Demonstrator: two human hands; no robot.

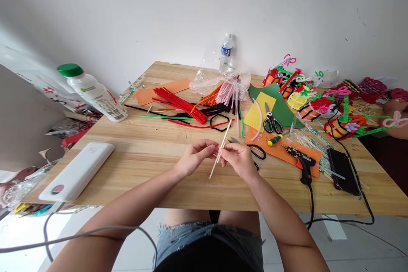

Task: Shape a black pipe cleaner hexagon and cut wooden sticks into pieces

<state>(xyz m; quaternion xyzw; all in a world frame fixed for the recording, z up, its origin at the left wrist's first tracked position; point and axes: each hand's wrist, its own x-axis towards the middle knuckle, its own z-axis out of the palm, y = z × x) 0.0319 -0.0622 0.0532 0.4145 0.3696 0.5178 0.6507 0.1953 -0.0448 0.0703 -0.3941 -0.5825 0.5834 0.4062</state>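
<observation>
Both the left hand (195, 158) and right hand (237, 159) pinch a thin, pale wooden stick (220, 148), fingers clamped. Black-handled scissors (257, 151) lie just beside, on the light wooden table (143, 148).

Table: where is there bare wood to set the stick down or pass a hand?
Bare wood lies between the white case and the left hand, and along the near edge of the table below both hands. Crowded: pipe cleaners behind, scissors and glue gun to the right.

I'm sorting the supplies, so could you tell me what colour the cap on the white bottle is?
The cap is green, shown best in the head view.
</observation>
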